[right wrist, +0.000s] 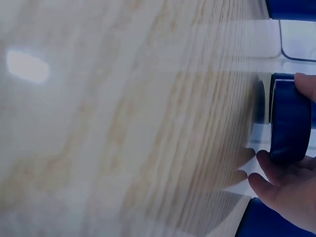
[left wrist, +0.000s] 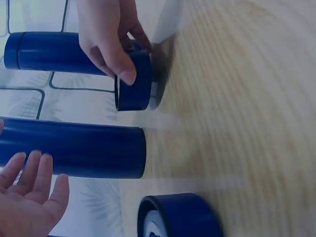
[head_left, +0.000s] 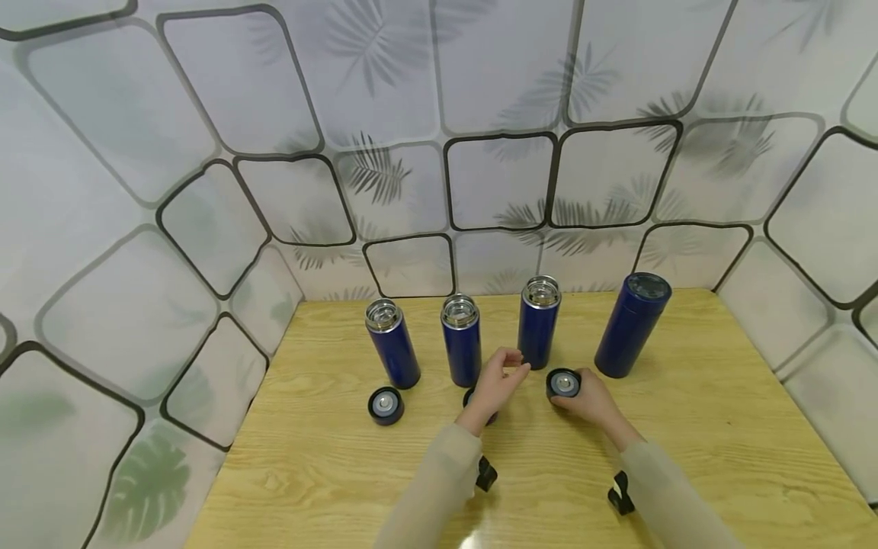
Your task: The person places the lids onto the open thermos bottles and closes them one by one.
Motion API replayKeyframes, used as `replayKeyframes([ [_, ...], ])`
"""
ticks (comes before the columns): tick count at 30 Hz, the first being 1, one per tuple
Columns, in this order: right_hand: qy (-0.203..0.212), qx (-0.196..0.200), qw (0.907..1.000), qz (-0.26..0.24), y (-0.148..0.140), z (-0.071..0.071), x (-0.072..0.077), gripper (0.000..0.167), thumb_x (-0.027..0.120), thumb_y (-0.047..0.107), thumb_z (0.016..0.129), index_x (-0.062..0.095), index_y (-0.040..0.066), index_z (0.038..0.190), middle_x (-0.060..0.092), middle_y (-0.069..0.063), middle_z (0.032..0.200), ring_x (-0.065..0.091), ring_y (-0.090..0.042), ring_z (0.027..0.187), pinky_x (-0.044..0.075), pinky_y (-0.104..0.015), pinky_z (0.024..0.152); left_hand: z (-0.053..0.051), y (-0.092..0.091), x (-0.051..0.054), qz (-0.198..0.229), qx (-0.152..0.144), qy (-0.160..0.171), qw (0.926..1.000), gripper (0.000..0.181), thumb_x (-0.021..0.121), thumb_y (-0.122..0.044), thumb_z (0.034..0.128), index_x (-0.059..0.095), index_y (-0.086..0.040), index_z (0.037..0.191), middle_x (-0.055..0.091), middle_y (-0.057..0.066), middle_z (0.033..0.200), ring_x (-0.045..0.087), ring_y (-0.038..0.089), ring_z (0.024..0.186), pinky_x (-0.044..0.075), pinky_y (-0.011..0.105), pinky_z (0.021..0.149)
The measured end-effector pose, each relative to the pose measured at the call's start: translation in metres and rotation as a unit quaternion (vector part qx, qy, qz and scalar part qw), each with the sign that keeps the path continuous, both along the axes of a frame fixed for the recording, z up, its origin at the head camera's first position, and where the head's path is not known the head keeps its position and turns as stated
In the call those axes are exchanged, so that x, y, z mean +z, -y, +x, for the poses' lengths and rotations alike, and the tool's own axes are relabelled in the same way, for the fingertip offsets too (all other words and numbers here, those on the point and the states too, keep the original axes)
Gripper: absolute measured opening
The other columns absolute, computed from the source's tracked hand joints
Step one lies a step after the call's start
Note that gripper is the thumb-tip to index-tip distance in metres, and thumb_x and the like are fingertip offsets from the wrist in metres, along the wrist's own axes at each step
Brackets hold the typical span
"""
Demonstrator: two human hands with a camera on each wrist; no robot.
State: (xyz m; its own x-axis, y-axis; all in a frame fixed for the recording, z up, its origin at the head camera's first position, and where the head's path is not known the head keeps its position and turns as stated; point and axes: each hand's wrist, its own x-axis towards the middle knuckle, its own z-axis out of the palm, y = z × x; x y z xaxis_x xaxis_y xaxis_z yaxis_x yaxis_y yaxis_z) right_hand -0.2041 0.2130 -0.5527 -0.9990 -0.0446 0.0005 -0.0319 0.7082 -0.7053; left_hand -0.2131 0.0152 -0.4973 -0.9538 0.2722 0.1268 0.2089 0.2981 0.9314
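Note:
My right hand (head_left: 591, 398) holds a dark blue bottle lid (head_left: 564, 383) by its sides, its inner side facing up, at or just above the table. In the right wrist view the thumb and fingertips sit around that lid (right wrist: 292, 121). My left hand (head_left: 495, 389) is beside the lower part of an uncapped blue thermos bottle (head_left: 537, 332), its fingers loosely bent and holding nothing. The left wrist view shows this hand (left wrist: 29, 200) in front of the upright bottle (left wrist: 94, 150); contact cannot be told. A second lid (head_left: 469, 396) is partly hidden under the left hand.
Two more uncapped bottles stand to the left, one further left (head_left: 394, 347) and one nearer (head_left: 462, 343). A capped bottle (head_left: 631, 324) stands at the right. Another upturned lid (head_left: 386, 405) lies at the left on the wooden table (head_left: 309, 473). Patterned curtains (head_left: 384, 91) hang behind.

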Motion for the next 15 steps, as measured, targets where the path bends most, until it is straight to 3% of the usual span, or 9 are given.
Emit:
replayKeyframes([
  [9, 0.015, -0.003, 0.9999, 0.003, -0.007, 0.02, 0.003, 0.068, 0.074, 0.027, 0.071, 0.041, -0.016, 0.113, 0.052, -0.03, 0.102, 0.051, -0.04, 0.093, 0.041, -0.048, 0.077, -0.024, -0.021, 0.016, -0.003, 0.047, 0.011, 0.9988, 0.055, 0.059, -0.029, 0.0848, 0.039, -0.001, 0.127, 0.042, 0.012, 0.125, 0.039, 0.024, 0.116, 0.036, 0.038, 0.091],
  [15, 0.022, -0.007, 0.9996, -0.014, -0.004, 0.032, 0.009, 0.073, 0.073, 0.029, 0.072, 0.039, -0.017, 0.117, 0.05, -0.032, 0.107, 0.05, -0.042, 0.097, 0.04, -0.049, 0.08, -0.039, -0.034, 0.03, -0.007, 0.071, -0.008, 0.9974, 0.068, 0.064, -0.031, 0.081, 0.032, 0.001, 0.131, 0.036, 0.016, 0.128, 0.036, 0.028, 0.119, 0.032, 0.039, 0.095],
])
